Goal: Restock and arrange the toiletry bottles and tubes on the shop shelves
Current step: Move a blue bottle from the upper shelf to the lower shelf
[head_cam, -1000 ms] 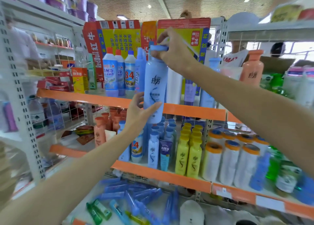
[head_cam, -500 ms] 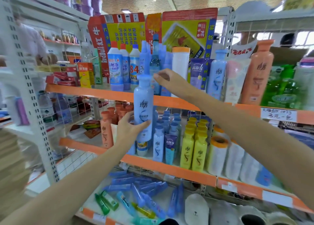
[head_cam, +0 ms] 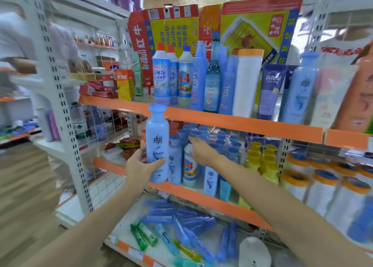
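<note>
My left hand (head_cam: 141, 165) grips a tall light-blue bottle (head_cam: 157, 141) round its lower half and holds it upright in front of the middle shelf (head_cam: 201, 198). My right hand (head_cam: 201, 151) reaches in among the blue-capped bottles (head_cam: 203, 133) on that shelf, fingers extended, touching the top of a white "84" bottle (head_cam: 189, 167). A matching light-blue bottle (head_cam: 175, 161) stands on the shelf just right of the held one. Small blue bottles, yellow bottles (head_cam: 262, 161) and white rolls fill the rest of that shelf.
The upper shelf (head_cam: 222, 121) carries cleaner bottles, blue spray bottles, a purple tube (head_cam: 271, 89) and an orange bottle (head_cam: 359, 97). Blue and green tubes (head_cam: 181, 226) lie loose on the bottom shelf. A person (head_cam: 24, 48) stands at the left behind the rack.
The light-blue bottle came down from the upper shelf to the middle shelf level. My right hand let go of its cap and moved down among the middle-shelf bottles.
</note>
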